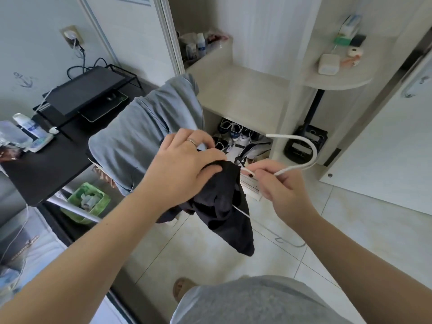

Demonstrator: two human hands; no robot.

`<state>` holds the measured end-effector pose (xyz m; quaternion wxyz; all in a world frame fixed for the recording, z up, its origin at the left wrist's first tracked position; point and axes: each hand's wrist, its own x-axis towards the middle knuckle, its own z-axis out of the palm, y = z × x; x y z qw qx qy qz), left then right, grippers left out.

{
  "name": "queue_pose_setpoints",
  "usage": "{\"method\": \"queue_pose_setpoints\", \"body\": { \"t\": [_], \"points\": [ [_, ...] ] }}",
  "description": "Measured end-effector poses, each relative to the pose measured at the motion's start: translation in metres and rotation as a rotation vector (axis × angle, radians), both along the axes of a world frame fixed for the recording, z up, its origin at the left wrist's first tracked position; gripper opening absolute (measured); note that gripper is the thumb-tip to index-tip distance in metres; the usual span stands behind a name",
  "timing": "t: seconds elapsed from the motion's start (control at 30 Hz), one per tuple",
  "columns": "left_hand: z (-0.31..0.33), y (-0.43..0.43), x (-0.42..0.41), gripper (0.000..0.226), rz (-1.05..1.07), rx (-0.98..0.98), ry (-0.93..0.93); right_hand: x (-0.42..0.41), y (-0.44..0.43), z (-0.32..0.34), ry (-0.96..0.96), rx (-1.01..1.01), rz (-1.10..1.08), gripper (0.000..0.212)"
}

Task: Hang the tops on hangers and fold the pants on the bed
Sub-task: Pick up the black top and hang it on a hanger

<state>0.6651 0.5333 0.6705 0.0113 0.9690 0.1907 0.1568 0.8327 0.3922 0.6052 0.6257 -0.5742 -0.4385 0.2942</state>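
The person is standing between a pale wooden wardrobe (245, 94) and a black desk (46, 169), and the work looks to be in its early part: one top is being put on a hanger, and nothing hung or folded is showing. A large grey-blue garment (140, 136) is lying draped over what seems to be a chair back beside the desk, apparently waiting its turn. At lower left, the pale blue edge of the bed (42, 249) is carrying a denim-looking cloth, though whether that is a pair of pants cannot be told.

The crumpled black fabric top (224, 206) is hanging in mid-air over the tiled floor. The left hand (187, 164) is gripping its bunched upper edge with curled fingers, while the right hand (278, 183) is pinching the thin white hanger (292, 169) just below its hook. One hanger arm is poking out through the cloth, so the top is only partly on.

Nothing is blocking the hands – a green plastic basket (86, 202) and some shoes (231, 132) are sitting low and well apart.
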Motion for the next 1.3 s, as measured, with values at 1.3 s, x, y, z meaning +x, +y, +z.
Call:
{"method": "queue_pose_setpoints", "body": {
  "t": [1.3],
  "points": [
    [-0.024,-0.033,-0.026,0.029,0.375,-0.555,-0.478,-0.03,0.005,-0.04,-0.486,-0.3,0.191,0.023]
  ]
}}
